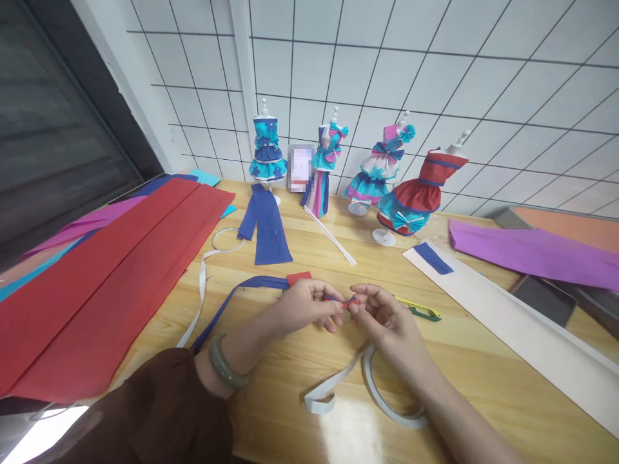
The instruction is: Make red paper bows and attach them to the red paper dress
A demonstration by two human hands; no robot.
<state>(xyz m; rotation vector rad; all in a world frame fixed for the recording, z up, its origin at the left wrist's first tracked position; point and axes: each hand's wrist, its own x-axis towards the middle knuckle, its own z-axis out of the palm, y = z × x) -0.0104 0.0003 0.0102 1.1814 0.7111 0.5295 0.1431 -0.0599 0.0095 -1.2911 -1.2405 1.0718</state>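
Note:
Between my two hands is a small red and blue bow (347, 303), pinched at both ends above the wooden table. My left hand (312, 306), with a green bangle at the wrist, grips the bow's left side. Thumb and fingertips of my right hand (384, 316) hold its right side. Behind my left hand lies a red piece (300, 278) beside a long blue strip (227, 298). A ring of white tape (380, 396) with a loose end lies below my right hand. The green and yellow cutter (425, 313) rests just right of my right fingers.
Several small dress forms stand along the wall, one in a red dress (425, 187). Red sheets (111, 277) cover the left side. Blue pieces (271, 235) lie mid-table. At right are a white sheet (507, 322), purple paper (532, 251) and a dark phone-like object (544, 299).

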